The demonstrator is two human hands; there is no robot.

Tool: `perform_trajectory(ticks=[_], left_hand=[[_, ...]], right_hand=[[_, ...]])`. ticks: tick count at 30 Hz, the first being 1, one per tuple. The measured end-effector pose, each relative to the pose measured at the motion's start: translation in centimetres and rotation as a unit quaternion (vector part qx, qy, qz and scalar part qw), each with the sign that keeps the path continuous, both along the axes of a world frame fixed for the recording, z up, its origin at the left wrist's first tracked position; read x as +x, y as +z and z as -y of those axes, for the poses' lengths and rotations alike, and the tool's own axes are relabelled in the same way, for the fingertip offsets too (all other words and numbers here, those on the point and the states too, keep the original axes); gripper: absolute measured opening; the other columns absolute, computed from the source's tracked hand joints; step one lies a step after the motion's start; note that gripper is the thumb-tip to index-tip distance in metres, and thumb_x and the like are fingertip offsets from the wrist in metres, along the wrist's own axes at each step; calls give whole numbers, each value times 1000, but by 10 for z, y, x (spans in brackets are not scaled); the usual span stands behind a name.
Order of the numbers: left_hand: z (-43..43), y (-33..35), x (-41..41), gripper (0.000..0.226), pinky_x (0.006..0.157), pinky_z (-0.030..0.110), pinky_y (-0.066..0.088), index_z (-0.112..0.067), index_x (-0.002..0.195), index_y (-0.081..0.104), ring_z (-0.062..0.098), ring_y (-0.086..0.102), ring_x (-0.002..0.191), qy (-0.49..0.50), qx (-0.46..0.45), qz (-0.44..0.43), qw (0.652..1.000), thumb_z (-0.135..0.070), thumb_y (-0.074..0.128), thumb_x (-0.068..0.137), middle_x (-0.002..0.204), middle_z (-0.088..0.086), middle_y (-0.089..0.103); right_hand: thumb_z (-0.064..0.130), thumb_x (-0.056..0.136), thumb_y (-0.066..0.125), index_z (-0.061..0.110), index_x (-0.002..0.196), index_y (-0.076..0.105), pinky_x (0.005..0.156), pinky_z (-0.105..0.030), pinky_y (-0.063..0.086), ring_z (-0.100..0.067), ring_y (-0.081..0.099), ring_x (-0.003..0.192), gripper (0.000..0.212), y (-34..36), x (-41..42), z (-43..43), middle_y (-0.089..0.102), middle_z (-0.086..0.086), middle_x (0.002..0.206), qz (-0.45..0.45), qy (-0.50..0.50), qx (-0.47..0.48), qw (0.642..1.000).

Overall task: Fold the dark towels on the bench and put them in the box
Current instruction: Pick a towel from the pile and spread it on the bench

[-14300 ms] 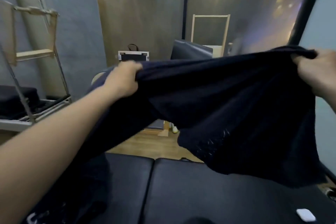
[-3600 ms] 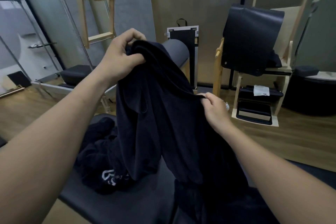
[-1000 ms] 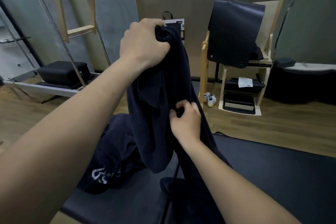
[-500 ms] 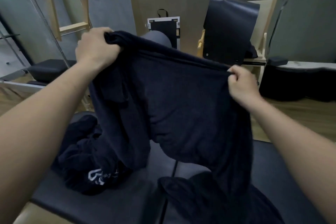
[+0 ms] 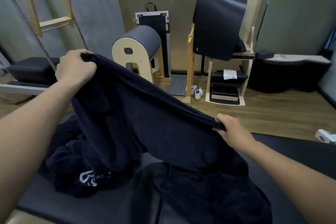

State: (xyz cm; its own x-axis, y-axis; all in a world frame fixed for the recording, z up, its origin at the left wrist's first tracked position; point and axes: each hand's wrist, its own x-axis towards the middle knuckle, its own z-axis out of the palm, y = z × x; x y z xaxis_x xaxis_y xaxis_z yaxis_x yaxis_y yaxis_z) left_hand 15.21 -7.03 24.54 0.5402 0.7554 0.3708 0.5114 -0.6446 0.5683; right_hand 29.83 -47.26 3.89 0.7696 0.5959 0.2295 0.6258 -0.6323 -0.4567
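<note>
A dark navy towel (image 5: pixel 154 129) is stretched between my two hands above the black padded bench (image 5: pixel 294 152). My left hand (image 5: pixel 74 67) grips its upper left corner, held high. My right hand (image 5: pixel 232 129) grips the other end of the top edge, lower and to the right. The towel's lower part hangs down and bunches on the bench. A crumpled pile of dark towels (image 5: pixel 72 172), one with a white printed logo, lies on the bench at the left. No box is in view.
Behind the bench on the wooden floor stand a padded barrel on a wooden frame (image 5: pixel 138 49), a wooden chair unit with a black pad (image 5: pixel 220 27), white shoes (image 5: pixel 197 92) and a metal frame (image 5: pixel 45 23) at the left. A small white object (image 5: pixel 325 135) lies at the right.
Both hands have dropped lower with the towel, the right hand more than the left, so the top edge now slopes down to the right. The view has tilted downward.
</note>
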Motion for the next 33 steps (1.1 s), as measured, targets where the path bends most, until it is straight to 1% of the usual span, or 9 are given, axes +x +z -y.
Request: perform_trajectory(ticks=[3,6,9,13,15,18,23,28,33], left_hand=[[-2,-18,-2,41,97,47,47,-30,122,65,43,55,118,-5,-24,-58,998,-28,69,81,127,17,63],[20,-33,3,80,98,45,46,-25,136,50,38,54,122,-46,-16,-188,981,-32,88,65,134,14,59],[76,-50,13,105,102,37,45,-31,145,40,24,57,118,-231,-27,-173,957,-36,95,56,137,0,56],[154,-80,26,62,87,23,46,-34,116,58,7,61,101,-459,-75,-114,878,-29,90,64,113,-11,66],[157,-87,33,29,74,29,46,-32,89,63,9,61,80,-458,-84,-72,882,-19,81,71,87,-8,68],[153,-86,37,10,70,31,47,-23,85,72,12,61,75,-445,-65,-87,889,-14,73,80,79,-5,69],[168,-78,41,15,75,31,52,-23,90,75,13,63,82,-426,-24,-72,901,-15,63,85,83,-4,72],[168,-63,46,17,76,27,52,-20,90,75,11,65,84,-391,-11,-20,920,-12,61,85,84,-7,72],[162,-42,48,17,72,19,49,-21,88,77,7,64,82,-374,-10,54,926,-11,63,85,81,-11,71]], right_hand=[[-3,85,67,23,87,51,73,-30,39,-25,57,84,31,10,6,-10,62,-1,89,-45,-85,101,990],[-13,78,54,18,95,66,78,-26,40,-22,60,93,37,55,1,-42,68,-6,98,-31,-93,210,973],[-13,73,51,28,87,64,79,-26,44,-17,58,88,45,95,-22,-80,67,-4,97,-29,-17,233,972],[-12,68,55,29,73,41,63,-26,37,-10,48,72,43,109,-51,-105,55,1,82,-31,69,212,974],[-10,73,60,27,75,43,65,-20,36,-13,45,74,41,104,-54,-101,50,1,85,13,86,200,976],[-6,79,65,26,84,51,69,-24,37,-17,48,80,35,89,-55,-85,50,3,91,54,79,184,978],[-2,77,64,25,87,45,69,-29,37,-18,46,81,34,61,-55,-66,49,6,90,31,13,162,986],[5,82,66,10,96,66,68,-36,50,-22,54,81,15,24,-54,-40,53,1,92,21,-45,116,992],[8,85,63,29,71,62,55,-29,46,-19,56,72,25,1,-46,-19,56,5,77,-100,-156,76,980]])
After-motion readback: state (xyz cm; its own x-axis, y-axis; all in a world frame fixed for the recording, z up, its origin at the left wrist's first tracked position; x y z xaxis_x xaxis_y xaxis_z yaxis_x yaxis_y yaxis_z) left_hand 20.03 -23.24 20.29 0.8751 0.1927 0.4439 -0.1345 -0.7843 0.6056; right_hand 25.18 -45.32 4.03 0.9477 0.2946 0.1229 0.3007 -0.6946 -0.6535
